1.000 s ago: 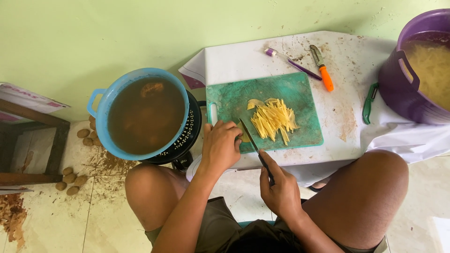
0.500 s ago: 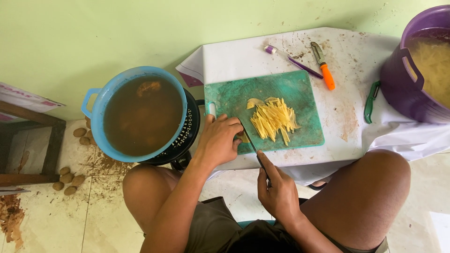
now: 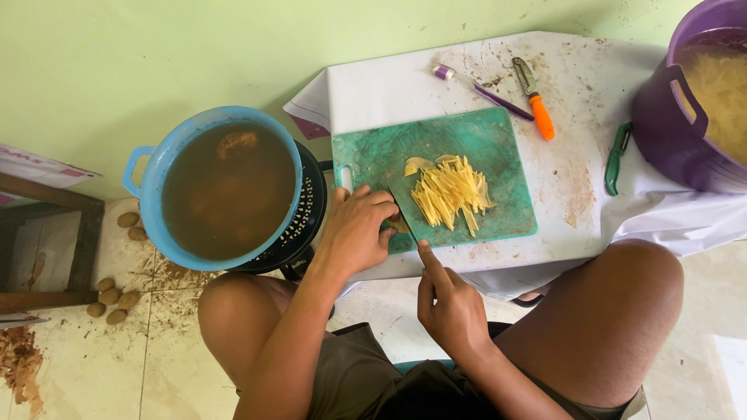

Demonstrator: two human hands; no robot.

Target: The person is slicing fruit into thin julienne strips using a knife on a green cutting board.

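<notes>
Head camera, looking down.

— What is in hand at the cutting board (image 3: pixel 498 144)?

— The left hand (image 3: pixel 359 233) lies curled over a small brownish piece (image 3: pixel 398 224) at the board's near left edge, fingers (image 3: pixel 383 208) folded down on it. The right hand (image 3: pixel 451 311) grips a knife (image 3: pixel 403 214), forefinger stretched along the blade, the edge just beside the left fingertips.

— The risk?

— Likely a nick. The blade sits touching or nearly touching those knuckles, and the piece looks small enough to roll or slip. The board also hangs close to the white surface (image 3: pixel 389 93) edge, above bare knees.

— And the count?

— One board, one heap of pale yellow strips (image 3: pixel 451 190) at its middle. One blue tub (image 3: pixel 226 190) of brown water to the left, one purple tub (image 3: pixel 692 101) of strips at far right. Beyond the board: one orange-handled peeler (image 3: pixel 535 101), one purple tool (image 3: pixel 478 84), one green-handled tool (image 3: pixel 616 158). On the floor, about eight potatoes (image 3: pixel 113 295) in two clusters.
</notes>
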